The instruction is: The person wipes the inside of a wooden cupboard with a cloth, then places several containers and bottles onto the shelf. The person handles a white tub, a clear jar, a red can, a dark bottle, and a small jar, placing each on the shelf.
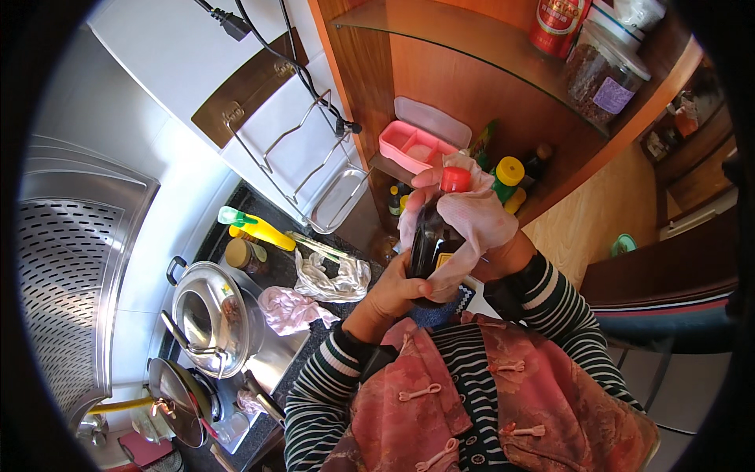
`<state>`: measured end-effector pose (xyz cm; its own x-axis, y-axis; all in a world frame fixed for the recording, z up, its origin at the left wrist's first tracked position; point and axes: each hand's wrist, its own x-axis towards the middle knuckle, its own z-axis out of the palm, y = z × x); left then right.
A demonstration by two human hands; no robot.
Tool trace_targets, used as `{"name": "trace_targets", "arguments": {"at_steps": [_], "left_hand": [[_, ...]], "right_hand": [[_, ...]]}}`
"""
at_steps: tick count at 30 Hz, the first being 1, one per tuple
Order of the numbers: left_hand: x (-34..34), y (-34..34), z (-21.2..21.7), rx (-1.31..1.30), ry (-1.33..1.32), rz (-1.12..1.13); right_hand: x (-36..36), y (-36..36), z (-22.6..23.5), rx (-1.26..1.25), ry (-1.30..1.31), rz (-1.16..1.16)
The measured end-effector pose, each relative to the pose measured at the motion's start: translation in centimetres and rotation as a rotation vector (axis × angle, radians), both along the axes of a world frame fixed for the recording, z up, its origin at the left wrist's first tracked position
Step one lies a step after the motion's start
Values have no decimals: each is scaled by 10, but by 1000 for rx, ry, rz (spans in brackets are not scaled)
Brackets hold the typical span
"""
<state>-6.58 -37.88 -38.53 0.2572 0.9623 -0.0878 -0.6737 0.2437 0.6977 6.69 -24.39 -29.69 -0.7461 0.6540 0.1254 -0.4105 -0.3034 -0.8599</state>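
A dark glass bottle (427, 245) with a red cap (454, 180) is held upright in front of my chest. My left hand (387, 293) grips its lower part, thumb across the side. A thin pale pink cloth (476, 224) lies against the bottle's right side and around its neck. Beneath this cloth is my right hand (505, 258), closed around the cloth and mostly covered by it; some fingertips show behind the bottle's neck. A pink divided seasoning box (409, 149) stands open on the shelf just beyond the bottle.
Several bottles, one yellow-capped (510, 171), stand on the low shelf. A glass shelf (456, 39) above bears a red can (557, 27) and a jar (602, 75). To the left are a wire rack (295, 149), a lidded steel pot (208, 315), crumpled rags (292, 309) and a yellow spray bottle (263, 230).
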Motion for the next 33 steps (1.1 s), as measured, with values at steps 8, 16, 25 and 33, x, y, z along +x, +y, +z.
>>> {"name": "trace_targets", "arguments": {"at_steps": [8, 16, 25, 33], "left_hand": [[12, 4, -5, 49, -307, -196], [-9, 27, 17, 21, 62, 359], [-19, 29, 27, 228, 364, 371], [-84, 12, 92, 9, 1025, 366]], "right_hand": [[-4, -5, 21, -73, 113, 192], [-8, -6, -8, 1789, -941, -134], [-4, 6, -63, 1679, -523, -347], [1, 0, -21, 1816, -648, -552]]}}
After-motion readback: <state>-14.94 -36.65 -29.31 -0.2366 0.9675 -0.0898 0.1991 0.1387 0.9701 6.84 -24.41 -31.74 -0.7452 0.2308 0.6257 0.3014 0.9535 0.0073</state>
